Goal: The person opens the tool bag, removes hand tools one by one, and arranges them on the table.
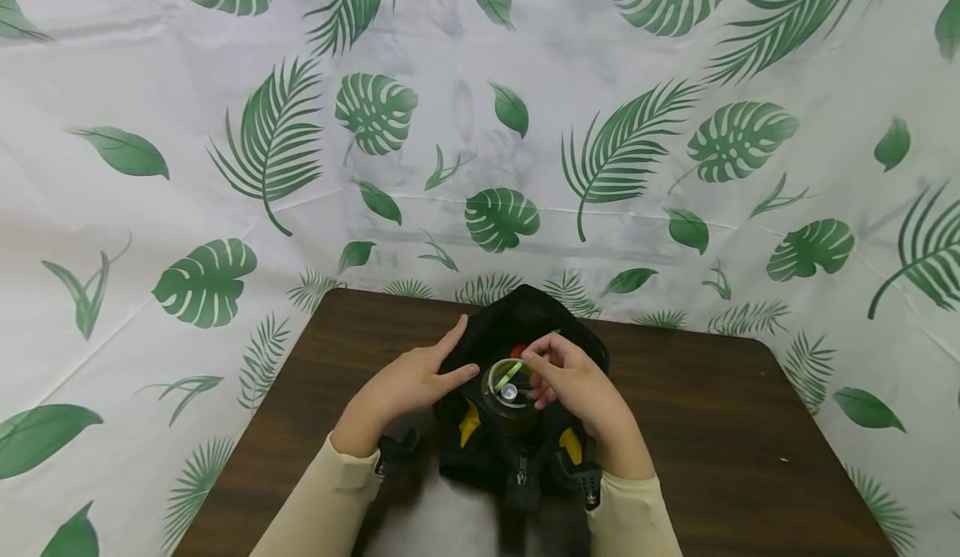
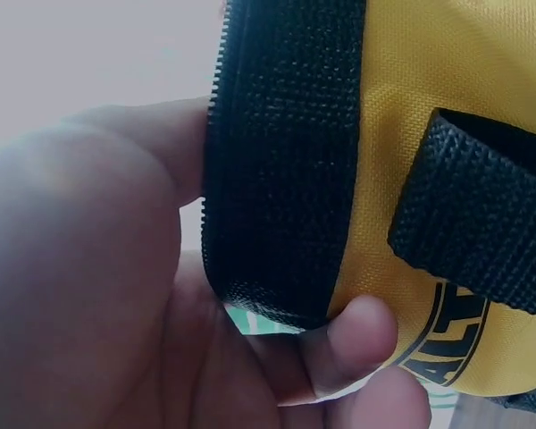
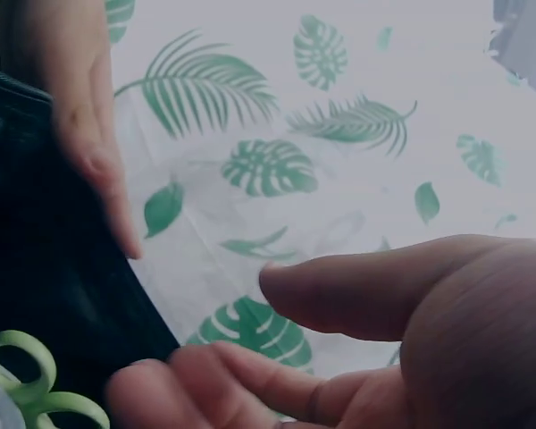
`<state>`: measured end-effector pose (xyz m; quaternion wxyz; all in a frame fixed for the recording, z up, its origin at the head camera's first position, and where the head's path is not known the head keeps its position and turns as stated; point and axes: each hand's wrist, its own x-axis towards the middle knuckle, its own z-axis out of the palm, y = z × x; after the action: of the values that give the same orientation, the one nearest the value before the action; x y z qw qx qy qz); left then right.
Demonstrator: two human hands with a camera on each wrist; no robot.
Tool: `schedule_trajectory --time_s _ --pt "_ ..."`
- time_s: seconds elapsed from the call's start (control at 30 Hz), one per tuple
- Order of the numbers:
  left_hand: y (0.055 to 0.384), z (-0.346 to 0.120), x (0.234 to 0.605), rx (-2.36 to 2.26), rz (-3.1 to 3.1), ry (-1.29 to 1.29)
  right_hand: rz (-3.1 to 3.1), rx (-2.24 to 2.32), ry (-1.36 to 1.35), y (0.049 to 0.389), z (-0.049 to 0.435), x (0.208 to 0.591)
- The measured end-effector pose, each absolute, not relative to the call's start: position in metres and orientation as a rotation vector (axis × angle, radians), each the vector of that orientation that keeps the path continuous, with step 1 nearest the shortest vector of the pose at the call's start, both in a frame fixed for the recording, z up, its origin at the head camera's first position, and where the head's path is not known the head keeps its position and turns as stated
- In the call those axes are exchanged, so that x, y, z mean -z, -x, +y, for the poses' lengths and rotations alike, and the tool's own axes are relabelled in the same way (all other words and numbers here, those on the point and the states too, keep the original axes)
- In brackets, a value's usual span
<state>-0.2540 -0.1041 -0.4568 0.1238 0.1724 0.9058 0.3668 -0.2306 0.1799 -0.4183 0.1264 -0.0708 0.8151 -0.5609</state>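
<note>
A black and yellow fabric bag [image 1: 517,315] stands on the table, its yellow side [image 2: 500,54] and black zipped edge [image 2: 286,161] close up in the left wrist view. My left hand [image 1: 405,382] grips the bag's left edge, fingertips curled against the yellow cloth. A dark round container [image 1: 513,418] with a pale rim stands at the bag's mouth. Inside it are light green scissor handles [image 3: 22,366] and a small white round piece [image 1: 509,392]. My right hand [image 1: 581,382] hovers over the container's right side, thumb and fingers apart with nothing between them in the right wrist view.
The dark wooden table [image 1: 712,440] extends to both sides of the bag. Behind it hangs a white sheet [image 1: 450,148] printed with green leaves. Something red [image 1: 517,350] shows just behind the container, and a zipper pull [image 1: 522,469] hangs at the bag's front.
</note>
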Motion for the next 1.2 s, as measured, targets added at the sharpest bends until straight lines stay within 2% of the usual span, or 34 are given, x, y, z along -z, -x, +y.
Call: schedule_trajectory --time_s 0.27,0.43,0.77,1.2 --pt "0.256 -0.106 0.455 -1.044 2.620 -0.519 2.356 1.586 0.267 0.247 0.173 0.402" --pt "0.257 -0.106 0.455 -1.060 2.598 -0.518 2.324 1.513 0.209 0.260 0.168 0.398" --pt "0.257 -0.108 0.453 -1.074 2.570 -0.536 2.267 1.483 0.136 0.276 0.169 0.411" --pt "0.258 -0.108 0.452 -1.100 2.518 -0.551 2.390 1.298 0.195 0.284 0.171 0.426"
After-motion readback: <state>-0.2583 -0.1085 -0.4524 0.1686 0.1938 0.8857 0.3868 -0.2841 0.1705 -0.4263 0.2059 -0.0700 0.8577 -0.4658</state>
